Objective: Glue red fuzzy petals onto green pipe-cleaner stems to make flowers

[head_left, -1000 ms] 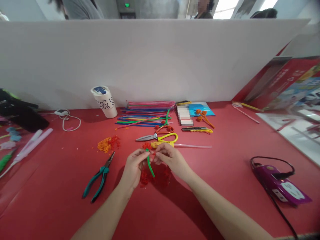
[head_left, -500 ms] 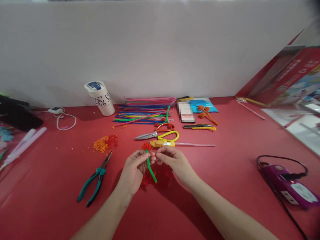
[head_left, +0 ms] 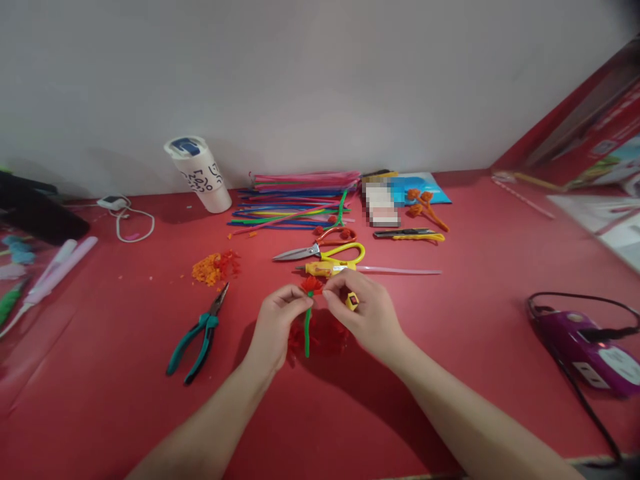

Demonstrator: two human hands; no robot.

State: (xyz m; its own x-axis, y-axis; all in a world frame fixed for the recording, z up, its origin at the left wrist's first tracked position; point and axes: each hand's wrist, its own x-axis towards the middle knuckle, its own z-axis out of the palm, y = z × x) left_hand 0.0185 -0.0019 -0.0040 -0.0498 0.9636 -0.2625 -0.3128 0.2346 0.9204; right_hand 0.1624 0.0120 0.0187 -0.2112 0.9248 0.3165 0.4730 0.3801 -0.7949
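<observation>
My left hand [head_left: 278, 323] pinches a small pipe-cleaner flower [head_left: 310, 285], red fuzzy head on top, green stem [head_left: 307, 332] hanging down. My right hand [head_left: 369, 315] pinches the same flower just under its red head from the other side. A small yellow object [head_left: 352, 301] sits at my right hand's fingers; whether it is held I cannot tell. Red fuzzy pieces [head_left: 325, 333] lie on the red table [head_left: 450, 280] under both hands.
Teal pliers [head_left: 199, 335] lie left of my hands. Yellow-handled scissors [head_left: 325, 253], a yellow glue gun stick [head_left: 370, 269], a heap of coloured pipe cleaners [head_left: 295, 207], a paper cup [head_left: 197, 175], orange and red fluff [head_left: 214, 267] and a purple device with cable [head_left: 585, 340] stand around.
The view has tilted down and shifted. Both hands have drawn closer together on the flower, and its green stem now hangs straight down instead of slanting right.
</observation>
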